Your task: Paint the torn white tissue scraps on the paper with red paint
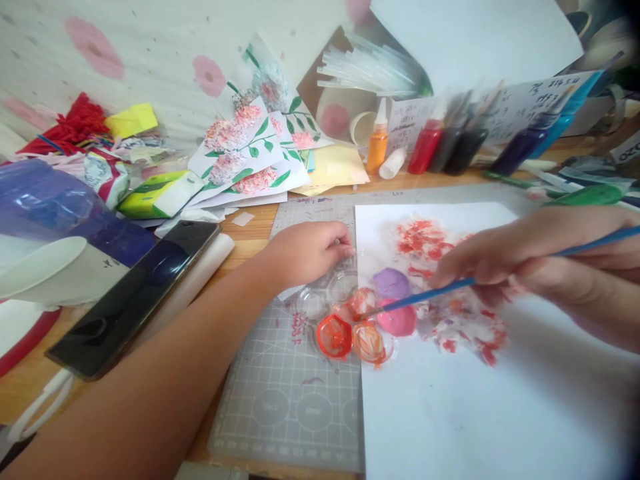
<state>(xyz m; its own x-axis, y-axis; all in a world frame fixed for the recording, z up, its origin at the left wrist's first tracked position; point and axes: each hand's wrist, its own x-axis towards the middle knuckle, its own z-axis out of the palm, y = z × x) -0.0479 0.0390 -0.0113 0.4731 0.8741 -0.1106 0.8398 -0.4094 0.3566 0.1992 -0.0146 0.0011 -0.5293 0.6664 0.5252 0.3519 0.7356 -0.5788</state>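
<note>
Pinched in my right hand (540, 267) is a slim blue paintbrush (440, 291), its tip down at the paint wells. Those wells belong to a clear plastic palette (314, 303) with orange, red, purple and pink paint; some wells hold no colour. My left hand (314, 252) rests just behind the palette with its fingers curled; whatever they grip is hidden. White paper (425, 420) lies partly under the palette and my right hand. Red-orange and pale mauve petal-like dabs (423, 240) cover its upper part, partly hidden by the right hand.
A grey cutting mat (285, 407) lies under the paper. At left are a phone (135, 300) and a paper cup (55, 270). Behind stand an orange paint bottle (377, 143), a red bottle (425, 147) and dark ones. Flower paintings (245, 150) lean at the back.
</note>
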